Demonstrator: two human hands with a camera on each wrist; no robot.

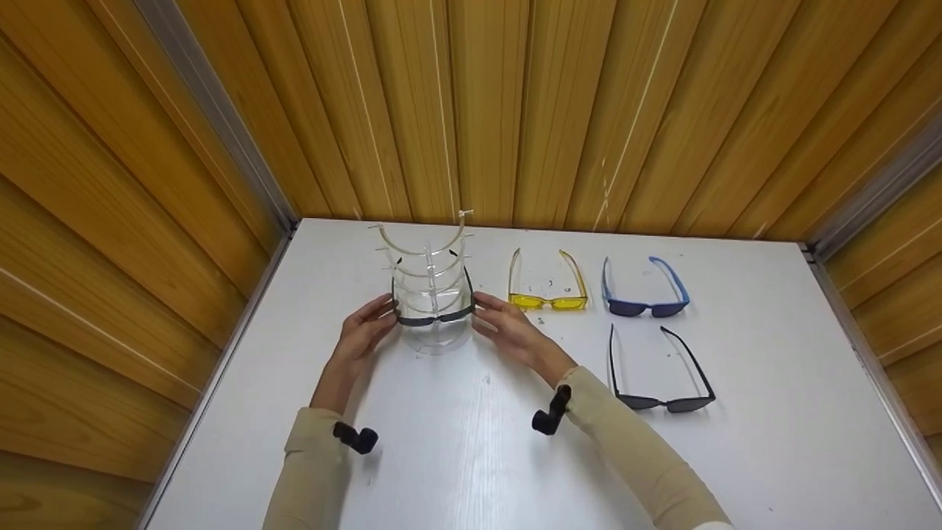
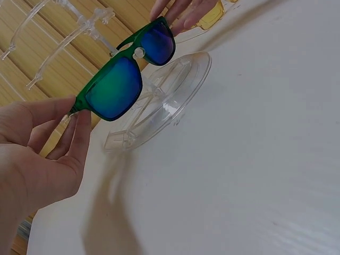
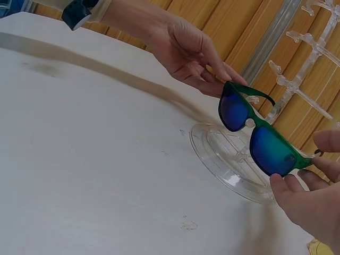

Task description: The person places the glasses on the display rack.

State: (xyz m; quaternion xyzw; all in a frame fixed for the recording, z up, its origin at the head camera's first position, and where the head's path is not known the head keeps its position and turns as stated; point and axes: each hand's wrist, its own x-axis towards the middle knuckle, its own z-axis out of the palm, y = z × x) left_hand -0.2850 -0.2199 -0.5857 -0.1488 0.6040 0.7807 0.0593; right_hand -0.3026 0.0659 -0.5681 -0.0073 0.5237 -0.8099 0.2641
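Green sunglasses (image 2: 119, 85), upper centre, left-wrist view: likely light, stiff, scratchable; left hand (image 1: 362, 331) and right hand (image 1: 515, 331) are pinching opposite ends, sensible holds.

white tabletop (image 1: 773, 383), yellow glasses (image 1: 567, 303) beside blue-framed sunglasses (image 1: 667, 310), black-framed sunglasses (image 1: 689, 405) nearer the camera, wood-grain panelled walls (image 1: 486, 110), 2 grey metal corner posts (image 1: 218, 110)

Green-framed sunglasses (image 2: 125, 74), blue mirrored lenses outward, arms unfolded, low against a clear tiered stand (image 1: 432, 274).
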